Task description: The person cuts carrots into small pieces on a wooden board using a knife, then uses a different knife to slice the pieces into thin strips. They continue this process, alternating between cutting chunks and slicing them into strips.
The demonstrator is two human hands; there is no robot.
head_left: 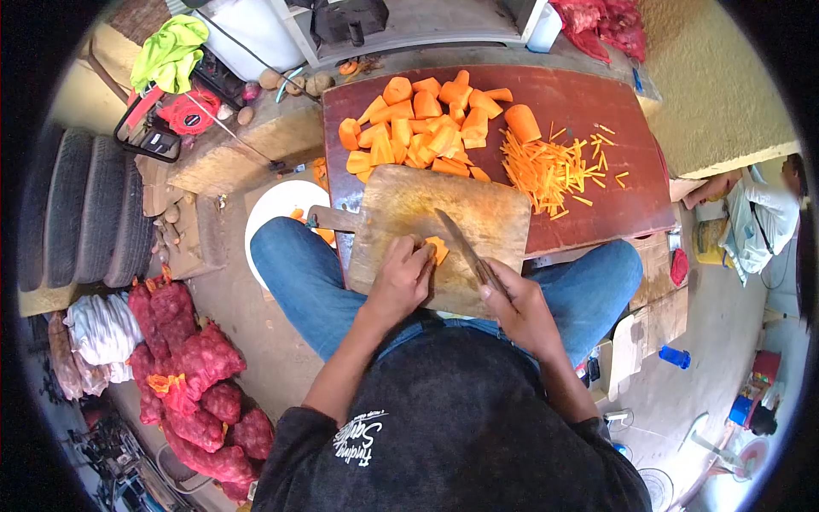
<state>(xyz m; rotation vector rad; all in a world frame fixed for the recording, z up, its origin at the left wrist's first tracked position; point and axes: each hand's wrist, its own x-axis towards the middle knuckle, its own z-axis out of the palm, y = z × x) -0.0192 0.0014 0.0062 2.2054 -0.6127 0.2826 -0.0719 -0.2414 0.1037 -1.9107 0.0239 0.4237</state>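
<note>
A worn wooden cutting board (478, 205) rests across my lap and the near edge of the red table. My left hand (401, 275) is closed on a small piece of carrot (438, 249) and holds it on the board. In my right hand (519, 309) is a knife (461, 237), gripped by its handle. Its blade points up and to the left, just right of the carrot piece and apart from it. Beyond the board lie a heap of peeled carrot chunks (426, 128) and, to their right, a pile of thin carrot sticks (546, 175).
The red table (614, 213) carries the carrots. Left of my knee stands a white basin (269, 205) with carrot bits. Red mesh sacks (200, 367) lie at the left, below stacked tires (72, 209). Another person (755, 209) is at the far right.
</note>
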